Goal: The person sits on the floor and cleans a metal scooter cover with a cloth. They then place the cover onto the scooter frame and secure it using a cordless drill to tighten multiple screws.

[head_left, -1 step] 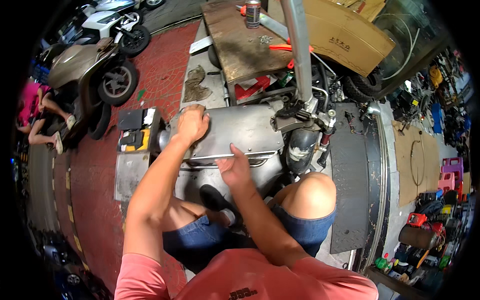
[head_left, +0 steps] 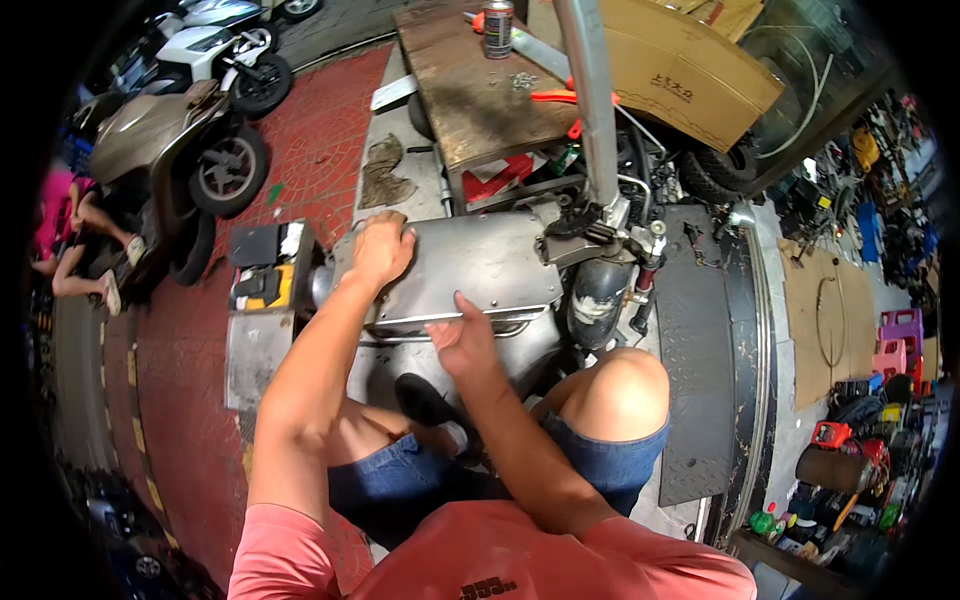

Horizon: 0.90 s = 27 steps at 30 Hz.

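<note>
A brushed-metal panel (head_left: 478, 260) with small bolts along its edges lies across the middle, over a metal tube along its near side. My left hand (head_left: 383, 250) rests on its left part, fingers curled over the far edge. My right hand (head_left: 458, 338) is at the near edge, thumb raised against the top face and fingers bent at the lip, partly hidden. Right of the panel are a dark cylinder (head_left: 595, 310) with scuffed patches and a mechanical assembly (head_left: 575, 245). A metal box (head_left: 258, 255) holding black and yellow parts stands to the left.
A wooden bench (head_left: 450, 100) holds a can (head_left: 498, 28) and orange-handled tools (head_left: 550, 95), beside an upright metal post (head_left: 595, 140) and cardboard (head_left: 700, 75). Scooters (head_left: 150, 140) and a seated person in pink (head_left: 60, 215) are at left. Plastic stools (head_left: 890, 355) and clutter are at right.
The view has shifted very slightly. My hands keep nearly the same places on the metal panel.
</note>
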### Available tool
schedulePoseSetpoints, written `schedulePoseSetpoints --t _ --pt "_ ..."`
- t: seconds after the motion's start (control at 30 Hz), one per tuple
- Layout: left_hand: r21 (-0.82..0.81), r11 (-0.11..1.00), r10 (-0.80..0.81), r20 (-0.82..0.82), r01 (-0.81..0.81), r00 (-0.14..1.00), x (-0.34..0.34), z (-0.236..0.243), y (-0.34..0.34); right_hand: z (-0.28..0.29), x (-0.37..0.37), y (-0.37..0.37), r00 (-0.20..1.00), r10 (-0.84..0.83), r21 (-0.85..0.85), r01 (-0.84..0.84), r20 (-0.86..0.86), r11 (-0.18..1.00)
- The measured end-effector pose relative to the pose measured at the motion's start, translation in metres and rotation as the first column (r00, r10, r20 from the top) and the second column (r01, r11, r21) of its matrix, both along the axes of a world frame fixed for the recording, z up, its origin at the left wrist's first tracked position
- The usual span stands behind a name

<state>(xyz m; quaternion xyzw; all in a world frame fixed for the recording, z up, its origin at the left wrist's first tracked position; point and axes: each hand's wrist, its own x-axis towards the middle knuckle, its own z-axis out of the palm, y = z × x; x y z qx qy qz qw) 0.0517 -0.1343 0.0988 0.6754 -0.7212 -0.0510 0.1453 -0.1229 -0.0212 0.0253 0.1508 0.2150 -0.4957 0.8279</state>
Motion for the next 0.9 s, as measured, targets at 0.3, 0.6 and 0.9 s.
schedulePoseSetpoints --t 0.3,0.6,0.9 --pt "0.211 0.974 -0.064 -0.088 0.082 0.994 0.004 -0.061 -0.051 0.001 -0.003 0.0 0.956 0.123 0.182 -0.075 -0.267 0.98" --pt "0.22 0.971 -0.081 -0.061 0.093 0.995 0.008 -0.079 -0.063 0.034 -0.021 0.016 0.64 0.428 0.162 -0.432 -0.638 0.887" --pt "0.15 0.98 -0.113 -0.118 0.13 0.987 0.006 -0.078 -0.059 0.014 -0.025 0.019 0.663 0.437 0.144 -0.449 -0.607 0.882"
